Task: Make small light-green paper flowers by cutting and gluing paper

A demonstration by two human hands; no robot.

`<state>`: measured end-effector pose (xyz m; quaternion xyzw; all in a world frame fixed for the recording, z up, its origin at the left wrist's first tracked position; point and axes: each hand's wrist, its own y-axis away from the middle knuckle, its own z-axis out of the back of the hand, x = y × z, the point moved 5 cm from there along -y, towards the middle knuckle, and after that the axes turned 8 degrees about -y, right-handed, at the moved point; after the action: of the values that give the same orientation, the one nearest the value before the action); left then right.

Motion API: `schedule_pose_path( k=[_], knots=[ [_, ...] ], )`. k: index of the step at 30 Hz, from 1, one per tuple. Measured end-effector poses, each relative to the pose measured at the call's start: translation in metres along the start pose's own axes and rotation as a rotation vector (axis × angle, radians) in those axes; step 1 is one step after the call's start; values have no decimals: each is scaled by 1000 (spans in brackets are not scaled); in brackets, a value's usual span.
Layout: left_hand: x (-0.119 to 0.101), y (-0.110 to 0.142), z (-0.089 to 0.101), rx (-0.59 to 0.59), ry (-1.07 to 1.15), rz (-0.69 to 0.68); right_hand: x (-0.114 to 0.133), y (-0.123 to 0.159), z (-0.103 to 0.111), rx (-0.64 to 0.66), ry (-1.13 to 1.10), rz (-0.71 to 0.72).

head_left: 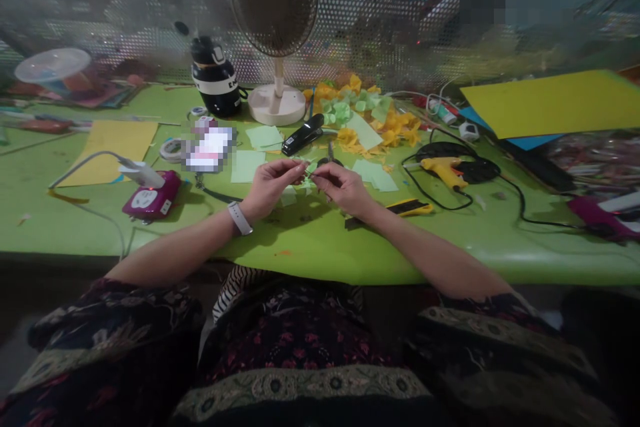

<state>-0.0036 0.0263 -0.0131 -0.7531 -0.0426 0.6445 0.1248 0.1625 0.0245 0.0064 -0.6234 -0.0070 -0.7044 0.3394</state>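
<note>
Over the green table (310,247), my left hand (273,183) and my right hand (343,187) meet fingertip to fingertip. Both pinch a small piece of light green paper (309,170) held between them. A white watch band circles my left wrist. Loose light green paper squares (247,165) lie just behind my hands, and a black stapler (303,135) rests beyond them. Part of the pinched paper is hidden by my fingers.
A yellow glue gun (443,170) with a black cord lies right of my hands. A heap of yellow and green paper scraps (367,113), a desk fan (275,13), a black bottle (216,83), a pink device (153,197), tape rolls and yellow sheets (550,103) crowd the table.
</note>
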Motion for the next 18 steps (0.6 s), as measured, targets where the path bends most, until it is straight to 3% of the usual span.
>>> schedule_pose_path(
  k=[4,12,18],
  knots=[
    [-1,0,-1,11,16,1,-3,0,-1,29,-19,-27],
    [-4,1,1,-29,-62,-68,-10,2,0,-57,-43,-16],
    [-5,-1,2,0,-75,-101,-6,0,4,-43,62,37]
  ],
)
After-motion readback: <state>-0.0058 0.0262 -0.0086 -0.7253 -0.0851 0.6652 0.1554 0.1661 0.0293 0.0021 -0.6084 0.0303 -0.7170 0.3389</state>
